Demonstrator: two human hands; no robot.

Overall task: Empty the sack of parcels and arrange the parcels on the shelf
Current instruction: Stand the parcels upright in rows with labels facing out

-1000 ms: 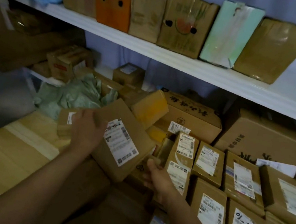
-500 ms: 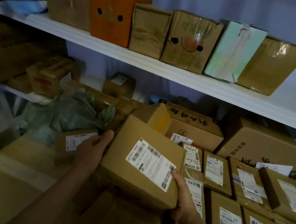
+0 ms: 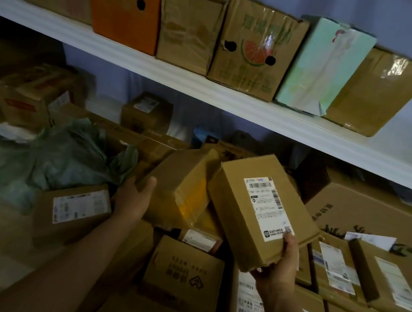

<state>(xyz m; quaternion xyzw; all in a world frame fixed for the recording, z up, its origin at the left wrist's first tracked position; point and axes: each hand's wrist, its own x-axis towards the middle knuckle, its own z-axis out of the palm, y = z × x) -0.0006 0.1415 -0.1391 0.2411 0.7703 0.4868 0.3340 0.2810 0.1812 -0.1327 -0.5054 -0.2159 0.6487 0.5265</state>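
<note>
My right hand [image 3: 279,267] grips the near end of a brown labelled parcel [image 3: 258,209], held tilted above the heap of boxes. My left hand [image 3: 134,196] rests on the side of a yellow-taped cardboard box [image 3: 183,192] in the pile, fingers spread against it. A crumpled green sack [image 3: 65,159] lies to the left, partly over the boxes. The white shelf [image 3: 210,87] runs across above, carrying a row of upright boxes.
On the shelf stand an orange box [image 3: 126,2], a watermelon-print box [image 3: 258,48], a pale green parcel [image 3: 322,69] and brown ones. Rows of labelled parcels [image 3: 338,263] fill the lower right. Big cartons [image 3: 377,216] sit under the shelf; another labelled box [image 3: 79,206] lies at left.
The labelled parcel has gone from both hands to my right hand alone, moving right and turning end-up. My left hand let go and shifted onto the yellow-taped box.
</note>
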